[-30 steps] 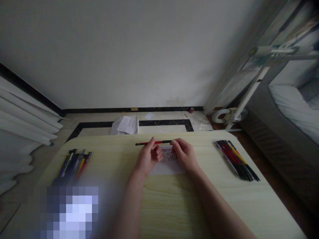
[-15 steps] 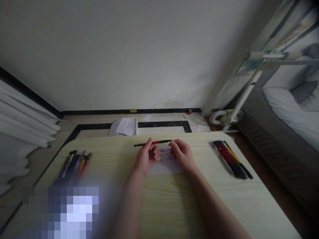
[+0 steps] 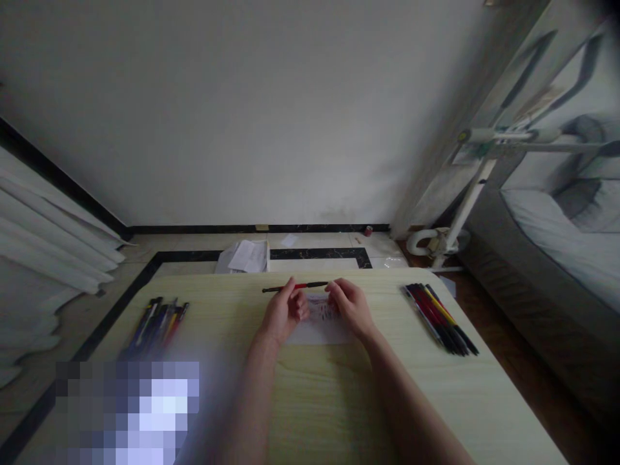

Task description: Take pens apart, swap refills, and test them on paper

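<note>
A red and black pen (image 3: 301,285) lies nearly level across my two hands, above the far part of the table. My left hand (image 3: 281,314) is closed around its left half, the thumb up against the barrel and the black end jutting out to the left. The fingers of my right hand (image 3: 353,310) are pinched together at the pen's other end, whose tip they hide. Beneath the hands rests a white sheet of paper (image 3: 317,332) with dark and reddish scribbles on its upper part.
To the right, a row of black, red and yellow pens (image 3: 440,320) lies on the wooden table (image 3: 320,387). A bunch of pens (image 3: 157,323) is at the left, beside a blurred, pixelated patch. Past the far edge, papers (image 3: 248,256) sit near the wall.
The view has tilted up slightly, so the table sits lower in the picture. Both hands keep nearly the same pose on the pen.
</note>
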Demonstrator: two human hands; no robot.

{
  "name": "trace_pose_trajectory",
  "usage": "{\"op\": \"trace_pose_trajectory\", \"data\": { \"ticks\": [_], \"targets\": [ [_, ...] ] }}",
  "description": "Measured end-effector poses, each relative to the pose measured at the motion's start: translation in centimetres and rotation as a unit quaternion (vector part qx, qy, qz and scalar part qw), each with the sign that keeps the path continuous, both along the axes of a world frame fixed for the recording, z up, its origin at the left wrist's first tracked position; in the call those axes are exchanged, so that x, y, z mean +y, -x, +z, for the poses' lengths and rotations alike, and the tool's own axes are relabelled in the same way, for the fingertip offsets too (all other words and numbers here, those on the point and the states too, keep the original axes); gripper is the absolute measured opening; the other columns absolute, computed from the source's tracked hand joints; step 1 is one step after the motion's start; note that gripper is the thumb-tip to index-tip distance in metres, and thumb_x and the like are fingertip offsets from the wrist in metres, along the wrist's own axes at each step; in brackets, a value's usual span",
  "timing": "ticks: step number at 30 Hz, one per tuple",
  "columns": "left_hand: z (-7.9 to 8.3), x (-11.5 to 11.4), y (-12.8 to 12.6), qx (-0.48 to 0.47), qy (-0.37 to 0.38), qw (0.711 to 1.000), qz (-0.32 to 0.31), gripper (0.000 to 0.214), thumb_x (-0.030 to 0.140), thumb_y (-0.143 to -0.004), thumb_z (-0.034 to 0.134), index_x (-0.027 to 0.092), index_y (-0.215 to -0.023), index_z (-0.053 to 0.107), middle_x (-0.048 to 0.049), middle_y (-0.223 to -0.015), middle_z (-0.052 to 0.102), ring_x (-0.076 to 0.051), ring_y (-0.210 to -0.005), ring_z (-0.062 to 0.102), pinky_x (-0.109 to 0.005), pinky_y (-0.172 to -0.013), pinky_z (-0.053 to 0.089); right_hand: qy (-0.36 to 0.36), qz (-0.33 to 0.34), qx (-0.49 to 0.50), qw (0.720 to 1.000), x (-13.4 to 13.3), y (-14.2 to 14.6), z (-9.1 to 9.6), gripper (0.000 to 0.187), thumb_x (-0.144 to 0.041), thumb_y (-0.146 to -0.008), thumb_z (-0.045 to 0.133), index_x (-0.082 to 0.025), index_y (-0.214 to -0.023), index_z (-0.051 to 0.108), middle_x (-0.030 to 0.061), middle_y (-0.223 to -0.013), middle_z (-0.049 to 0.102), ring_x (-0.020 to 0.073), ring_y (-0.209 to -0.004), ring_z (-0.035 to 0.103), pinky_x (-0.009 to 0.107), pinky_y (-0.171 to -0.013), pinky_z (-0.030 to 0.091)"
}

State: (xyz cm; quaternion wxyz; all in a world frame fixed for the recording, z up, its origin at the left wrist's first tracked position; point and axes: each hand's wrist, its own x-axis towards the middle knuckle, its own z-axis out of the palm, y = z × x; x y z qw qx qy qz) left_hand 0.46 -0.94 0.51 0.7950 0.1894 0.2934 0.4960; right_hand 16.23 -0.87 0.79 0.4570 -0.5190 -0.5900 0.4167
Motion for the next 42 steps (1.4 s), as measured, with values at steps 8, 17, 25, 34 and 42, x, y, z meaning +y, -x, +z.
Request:
{"op": "trace_pose_trajectory", "data": {
  "ticks": [8, 17, 25, 34, 42],
  "targets": [
    [-0.1, 0.6, -0.6, 0.02, -0.002, 1.0, -0.011, 0.037, 0.043, -0.077, 0.052, 0.018, -0.057, 0.033, 0.005, -0.047, 0.038, -0.007, -0.037, 0.033, -0.022, -0.038, 0.021, 0.006, -0.031, 0.035, 0.999, 1.0, 0.7, -0.2, 0.039, -0.048, -0.08, 0.046, -0.017, -0.055, 0.048, -0.0047, -0.044, 0.04, 0.0082, -0.041, 0.036, 0.02, -0.04, 0.028],
    [-0.3, 1.0, -0.9, 0.015, 0.008, 1.0, -0.008, 0.038, 0.043, -0.077, 0.052, 0.018, -0.057, 0.031, 0.0058, -0.046, 0.036, -0.006, -0.035, 0.031, -0.022, -0.038, 0.02, 0.003, -0.033, 0.064, 0.997, 1.2, 0.8, -1.1, 0.038, -0.045, -0.081, 0.046, -0.017, -0.056, 0.046, -0.0051, -0.045, 0.04, 0.0079, -0.042, 0.036, 0.02, -0.041, 0.028],
    [-0.4, 1.4, -0.7, 0.014, 0.015, 1.0, -0.023, 0.038, 0.043, -0.077, 0.051, 0.018, -0.057, 0.031, 0.0057, -0.046, 0.037, -0.006, -0.035, 0.031, -0.021, -0.037, 0.02, -0.001, -0.03, 0.033, 0.999, 1.3, 0.7, -1.2, 0.037, -0.044, -0.082, 0.044, -0.017, -0.057, 0.048, -0.0047, -0.046, 0.041, 0.0084, -0.044, 0.038, 0.021, -0.043, 0.029],
    [-0.3, 1.4, -0.7, 0.013, 0.012, 0.999, -0.029, 0.037, 0.043, -0.077, 0.052, 0.018, -0.057, 0.032, 0.0054, -0.046, 0.037, -0.006, -0.035, 0.032, -0.022, -0.038, 0.022, -0.005, -0.028, 0.017, 0.999, 1.1, 0.6, -1.3, 0.037, -0.044, -0.083, 0.044, -0.017, -0.058, 0.049, -0.0051, -0.047, 0.04, 0.0089, -0.044, 0.038, 0.021, -0.043, 0.029],
    [-0.3, 1.5, -0.8, 0.015, -0.001, 1.0, -0.021, 0.036, 0.042, -0.079, 0.049, 0.018, -0.058, 0.032, 0.0053, -0.047, 0.037, -0.007, -0.036, 0.033, -0.022, -0.039, 0.022, -0.002, -0.029, 0.02, 0.999, 1.1, 0.6, -1.5, 0.037, -0.044, -0.082, 0.044, -0.017, -0.058, 0.049, -0.0044, -0.047, 0.041, 0.0088, -0.044, 0.038, 0.021, -0.043, 0.029]
  ]
}}
